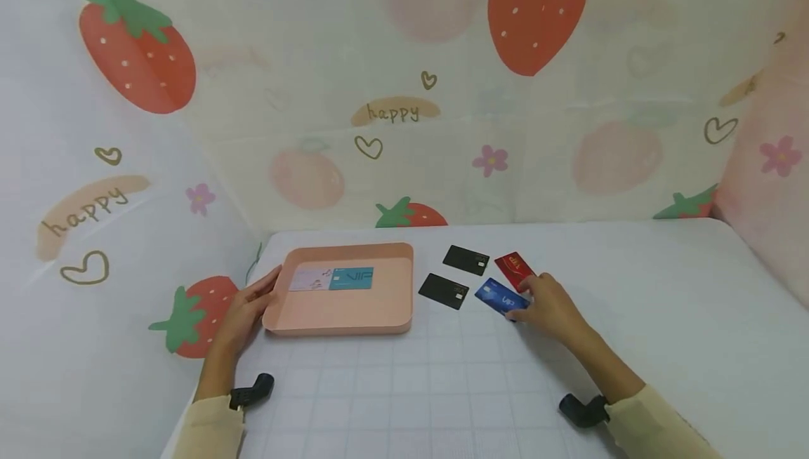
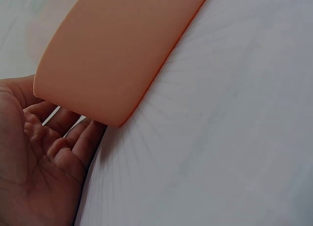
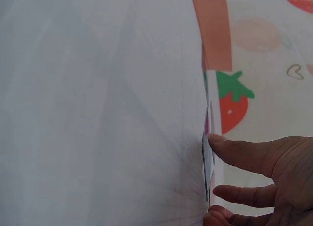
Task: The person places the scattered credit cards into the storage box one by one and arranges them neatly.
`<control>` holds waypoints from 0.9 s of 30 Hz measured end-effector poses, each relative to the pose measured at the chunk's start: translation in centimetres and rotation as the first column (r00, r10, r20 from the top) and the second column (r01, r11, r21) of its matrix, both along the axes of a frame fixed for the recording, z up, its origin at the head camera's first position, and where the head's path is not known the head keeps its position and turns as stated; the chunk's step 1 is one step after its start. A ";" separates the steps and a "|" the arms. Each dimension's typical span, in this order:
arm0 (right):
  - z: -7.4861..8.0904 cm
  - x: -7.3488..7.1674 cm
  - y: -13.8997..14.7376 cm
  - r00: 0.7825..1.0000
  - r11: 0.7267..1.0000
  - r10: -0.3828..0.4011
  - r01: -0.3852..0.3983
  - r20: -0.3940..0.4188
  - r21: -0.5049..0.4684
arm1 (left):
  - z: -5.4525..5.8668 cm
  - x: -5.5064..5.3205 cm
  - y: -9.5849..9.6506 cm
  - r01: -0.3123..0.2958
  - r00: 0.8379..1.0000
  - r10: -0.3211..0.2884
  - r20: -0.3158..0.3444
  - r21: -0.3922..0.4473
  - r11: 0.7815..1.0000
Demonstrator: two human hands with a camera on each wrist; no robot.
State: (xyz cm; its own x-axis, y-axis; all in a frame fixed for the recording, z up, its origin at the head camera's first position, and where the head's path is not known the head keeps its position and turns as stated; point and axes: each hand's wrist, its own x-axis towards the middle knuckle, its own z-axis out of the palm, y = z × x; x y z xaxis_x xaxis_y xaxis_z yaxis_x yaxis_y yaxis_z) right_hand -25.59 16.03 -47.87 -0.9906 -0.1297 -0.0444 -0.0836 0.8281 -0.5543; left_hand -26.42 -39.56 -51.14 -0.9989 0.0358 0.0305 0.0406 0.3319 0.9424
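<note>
A pink tray (image 1: 341, 315) lies on the table at the left. Against its left side rests my left hand (image 1: 243, 315); in the left wrist view, the fingers pass partly behind the tray wall (image 2: 107, 55). Inside the tray are a pale card (image 1: 310, 279) and a teal VIP card (image 1: 351, 278), side by side. My right hand (image 1: 553, 308) pinches the right end of a blue VIP card (image 1: 496, 296) between thumb and fingers. The right wrist view shows that card nearly edge-on. Just beyond it is a red card (image 1: 513, 268), partly behind the fingers.
Two black cards, an upper one (image 1: 466, 260) and a lower one (image 1: 444, 291), lie between the tray and the blue card. The white table (image 1: 379, 396) has a faint grid. A strawberry-print cloth (image 1: 537, 129) hangs behind and at the sides.
</note>
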 end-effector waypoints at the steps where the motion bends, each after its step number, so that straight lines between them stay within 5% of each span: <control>1: 0.0 -0.1 -0.1 1.000 1.000 -0.001 0.001 -0.001 0.003 | 0.0 0.1 -0.1 -0.008 1.000 0.008 -0.003 0.003 1.000; 13: 0.2 -0.2 -0.6 0.999 0.999 -0.035 0.034 0.011 0.027 | 0.3 0.4 0.1 -0.011 1.000 0.011 0.020 0.007 1.000; 27: 0.2 0.0 -0.1 1.000 0.999 0.015 -0.015 0.008 0.043 | 0.0 -0.3 0.1 -0.008 1.000 0.008 0.018 0.004 1.000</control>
State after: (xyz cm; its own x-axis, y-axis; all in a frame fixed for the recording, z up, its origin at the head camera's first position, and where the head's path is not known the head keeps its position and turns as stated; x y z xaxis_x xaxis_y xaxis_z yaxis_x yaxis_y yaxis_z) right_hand -25.57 15.97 -47.69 -0.9882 -0.1422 -0.0574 -0.0921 0.8499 -0.5188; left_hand -26.73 -39.42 -51.19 -0.9995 0.0275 0.0130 0.0213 0.3280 0.9444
